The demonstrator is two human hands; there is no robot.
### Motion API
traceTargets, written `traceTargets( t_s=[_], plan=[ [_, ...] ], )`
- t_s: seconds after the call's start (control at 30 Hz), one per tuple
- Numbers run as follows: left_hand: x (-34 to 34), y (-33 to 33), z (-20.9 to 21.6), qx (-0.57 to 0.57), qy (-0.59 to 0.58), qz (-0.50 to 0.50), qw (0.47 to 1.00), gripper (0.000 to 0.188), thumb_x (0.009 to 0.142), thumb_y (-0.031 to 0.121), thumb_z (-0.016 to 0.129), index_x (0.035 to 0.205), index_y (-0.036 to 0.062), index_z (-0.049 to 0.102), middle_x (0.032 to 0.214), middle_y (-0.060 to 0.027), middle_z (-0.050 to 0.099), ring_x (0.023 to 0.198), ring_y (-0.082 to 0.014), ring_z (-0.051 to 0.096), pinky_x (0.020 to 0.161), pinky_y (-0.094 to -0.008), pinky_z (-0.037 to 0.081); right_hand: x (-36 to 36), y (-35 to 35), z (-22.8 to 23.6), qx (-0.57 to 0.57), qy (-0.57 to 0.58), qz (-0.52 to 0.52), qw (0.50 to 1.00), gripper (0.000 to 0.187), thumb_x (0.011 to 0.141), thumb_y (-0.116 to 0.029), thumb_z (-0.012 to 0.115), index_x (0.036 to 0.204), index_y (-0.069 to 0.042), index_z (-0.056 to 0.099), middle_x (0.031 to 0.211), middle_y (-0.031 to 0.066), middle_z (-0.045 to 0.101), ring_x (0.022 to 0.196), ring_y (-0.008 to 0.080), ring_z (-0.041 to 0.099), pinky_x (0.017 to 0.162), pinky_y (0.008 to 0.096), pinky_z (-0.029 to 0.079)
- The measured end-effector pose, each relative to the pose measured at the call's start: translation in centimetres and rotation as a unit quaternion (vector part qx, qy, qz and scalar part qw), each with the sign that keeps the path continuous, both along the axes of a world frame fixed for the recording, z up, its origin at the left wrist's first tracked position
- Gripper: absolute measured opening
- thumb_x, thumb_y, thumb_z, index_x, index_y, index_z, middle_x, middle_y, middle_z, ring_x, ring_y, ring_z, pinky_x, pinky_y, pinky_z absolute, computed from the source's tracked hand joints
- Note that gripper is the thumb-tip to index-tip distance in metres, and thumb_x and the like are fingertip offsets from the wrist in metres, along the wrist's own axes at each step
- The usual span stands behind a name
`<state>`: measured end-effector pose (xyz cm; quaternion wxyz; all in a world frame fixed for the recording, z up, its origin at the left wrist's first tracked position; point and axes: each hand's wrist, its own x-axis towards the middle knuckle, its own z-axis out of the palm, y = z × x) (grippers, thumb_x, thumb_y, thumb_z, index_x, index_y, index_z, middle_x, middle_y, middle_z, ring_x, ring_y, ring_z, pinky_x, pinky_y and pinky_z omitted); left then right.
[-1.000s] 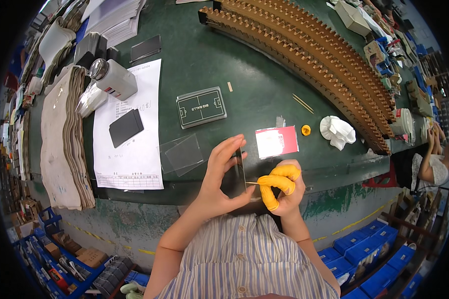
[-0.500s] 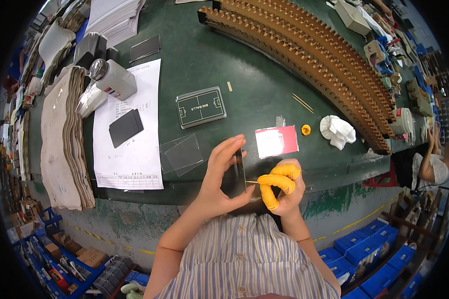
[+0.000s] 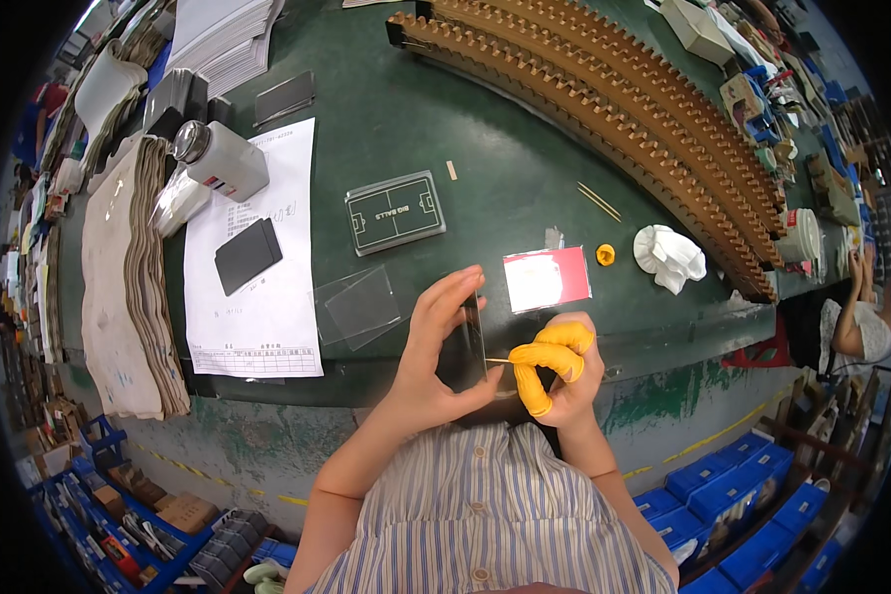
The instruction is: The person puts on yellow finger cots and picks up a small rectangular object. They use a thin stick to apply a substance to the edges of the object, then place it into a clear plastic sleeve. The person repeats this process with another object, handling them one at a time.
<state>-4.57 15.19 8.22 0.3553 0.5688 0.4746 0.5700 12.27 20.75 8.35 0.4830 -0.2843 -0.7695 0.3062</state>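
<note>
My left hand (image 3: 424,361) grips a thin dark glass-like plate (image 3: 478,332) by its opposite edges, with the plate turned nearly edge-on to me. On my right hand (image 3: 576,388), yellow finger cots (image 3: 554,358) cover some of the fingers. These fingers pinch a thin wooden toothpick (image 3: 499,360), its tip at the plate's lower right side; whether it touches cannot be made out. Just beyond my hands lies a shiny red-and-white card (image 3: 562,279). A loose yellow finger cot (image 3: 606,255) and a crumpled white cloth (image 3: 659,259) are to its right.
Clear sheets (image 3: 361,305) lie left of my hands, below a stack of dark printed plates (image 3: 396,214). Dark plates (image 3: 248,259) and a pump bottle (image 3: 223,163) rest on paper (image 3: 252,337). Slotted wooden racks (image 3: 614,109) cross the far right; two toothpicks (image 3: 600,202) lie before them.
</note>
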Motion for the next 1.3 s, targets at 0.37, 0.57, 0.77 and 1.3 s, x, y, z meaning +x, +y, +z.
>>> traceTargets(
  t_s=[0.37, 0.57, 0.77, 1.3],
  plan=[
    [0.02, -0.06, -0.12, 0.000, -0.004, 0.002, 1.000, 0.091, 0.064, -0.003, 0.072, 0.144, 0.0056, 0.030, 0.144, -0.0154, 0.029, 0.133, -0.0323, 0.040, 0.105, -0.0457, 0.043, 0.02, 0.02, 0.00, -0.004, 0.006, 0.008, 1.000, 0.026, 0.057, 0.002, 0.072, 0.081, -0.007, 0.068, 0.081, 0.0066, 0.055, 0.073, 0.0247, 0.054, 0.061, 0.0326, 0.045],
    [0.01, -0.02, -0.15, 0.000, -0.008, 0.001, 1.000, 0.091, 0.064, -0.003, 0.072, 0.144, 0.0054, 0.030, 0.144, -0.0155, 0.029, 0.133, -0.0327, 0.040, 0.105, -0.0462, 0.043, 0.07, 0.07, 0.20, 0.004, 0.005, 0.017, 1.000, 0.026, 0.057, 0.002, 0.071, 0.082, -0.007, 0.069, 0.080, 0.0066, 0.055, 0.072, 0.0245, 0.053, 0.061, 0.0324, 0.045],
    [0.00, -0.04, -0.09, -0.001, -0.005, 0.000, 1.000, 0.091, 0.064, -0.003, 0.071, 0.144, 0.0052, 0.030, 0.145, -0.0158, 0.029, 0.133, -0.0329, 0.039, 0.105, -0.0463, 0.042, 0.06, 0.07, 0.09, 0.003, 0.007, 0.016, 1.000, 0.027, 0.057, 0.002, 0.071, 0.082, -0.007, 0.069, 0.081, 0.0070, 0.055, 0.072, 0.0247, 0.053, 0.061, 0.0329, 0.045],
    [0.03, -0.03, -0.08, 0.001, 0.000, 0.003, 1.000, 0.090, 0.064, -0.003, 0.070, 0.144, 0.0056, 0.031, 0.144, -0.0155, 0.029, 0.133, -0.0329, 0.040, 0.105, -0.0463, 0.042, 0.13, -0.01, 0.11, -0.005, 0.003, 0.014, 1.000, 0.027, 0.057, 0.002, 0.072, 0.082, -0.007, 0.068, 0.081, 0.0069, 0.055, 0.073, 0.0250, 0.054, 0.063, 0.0332, 0.046]
  ],
)
